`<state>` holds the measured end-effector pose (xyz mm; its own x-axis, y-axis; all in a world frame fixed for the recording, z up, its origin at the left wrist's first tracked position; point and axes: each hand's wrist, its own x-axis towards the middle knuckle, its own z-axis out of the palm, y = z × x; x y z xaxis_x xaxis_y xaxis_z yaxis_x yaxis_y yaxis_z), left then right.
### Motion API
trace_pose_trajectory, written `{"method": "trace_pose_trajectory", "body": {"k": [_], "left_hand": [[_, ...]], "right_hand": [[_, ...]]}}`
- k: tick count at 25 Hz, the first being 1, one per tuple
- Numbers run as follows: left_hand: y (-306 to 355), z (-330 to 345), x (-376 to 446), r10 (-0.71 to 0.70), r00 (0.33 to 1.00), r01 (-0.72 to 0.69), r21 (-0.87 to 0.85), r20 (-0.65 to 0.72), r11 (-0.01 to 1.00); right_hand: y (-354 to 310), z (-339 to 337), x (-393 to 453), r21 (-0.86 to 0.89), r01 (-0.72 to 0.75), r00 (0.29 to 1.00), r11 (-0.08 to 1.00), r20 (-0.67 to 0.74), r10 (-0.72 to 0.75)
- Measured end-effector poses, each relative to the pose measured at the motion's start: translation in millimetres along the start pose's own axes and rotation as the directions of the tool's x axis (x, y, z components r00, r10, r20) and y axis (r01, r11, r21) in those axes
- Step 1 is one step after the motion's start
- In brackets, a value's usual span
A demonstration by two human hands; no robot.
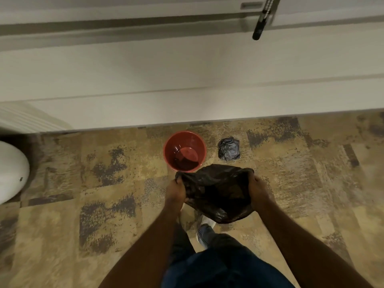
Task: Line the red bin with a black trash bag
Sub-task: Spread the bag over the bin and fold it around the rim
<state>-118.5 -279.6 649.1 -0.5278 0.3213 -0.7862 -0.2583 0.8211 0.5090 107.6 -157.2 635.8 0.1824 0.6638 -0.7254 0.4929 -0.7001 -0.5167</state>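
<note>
The red bin (184, 142) stands upright on the patterned floor near the white wall, with no liner in it. Just in front of the bin hangs a black trash bag (216, 194), held in the air with its mouth spread wide. My left hand (175, 190) grips the bag's left edge and my right hand (257, 189) grips its right edge. The bag's far rim overlaps the bin's near rim in the view. The bottom of the bag droops toward my feet.
A folded pack of black bags (229, 149) lies on the floor right of the bin. A white rounded fixture (11, 171) sits at the left edge. A dark handle (259, 23) hangs on the wall above. My shoe (205, 222) is below the bag.
</note>
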Motion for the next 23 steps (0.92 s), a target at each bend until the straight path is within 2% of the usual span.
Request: {"method": "trace_pose_trajectory", "body": {"k": [4, 11, 16, 20, 23], "left_hand": [[17.8, -18.6, 40.9, 0.088, 0.996, -0.087, 0.046, -0.031, 0.995], [13.9, -61.0, 120.9, 0.120, 0.980, -0.117, 0.029, -0.159, 0.993], [0.5, -68.8, 152.9, 0.201, 0.946, -0.218, -0.041, -0.254, 0.975], [-14.9, -70.0, 173.1, 0.162, 0.966, -0.190, -0.130, -0.200, 0.973], [-33.5, -68.3, 200.0, 0.207, 0.958, -0.212, -0.006, -0.197, 0.977]], "right_hand": [[-35.6, 50.1, 17.7, 0.040, 0.075, 0.997, 0.996, -0.015, -0.075], [-75.5, 127.7, 46.2, 0.151, 0.139, 0.990, 0.979, -0.051, -0.133], [-68.7, 163.6, 62.1, 0.215, 0.190, 0.980, 0.958, -0.094, -0.174], [-50.9, 189.6, 75.8, 0.229, 0.195, 0.978, 0.954, -0.117, -0.172], [-36.3, 208.4, 91.9, 0.234, 0.195, 0.977, 0.952, -0.132, -0.168]]}}
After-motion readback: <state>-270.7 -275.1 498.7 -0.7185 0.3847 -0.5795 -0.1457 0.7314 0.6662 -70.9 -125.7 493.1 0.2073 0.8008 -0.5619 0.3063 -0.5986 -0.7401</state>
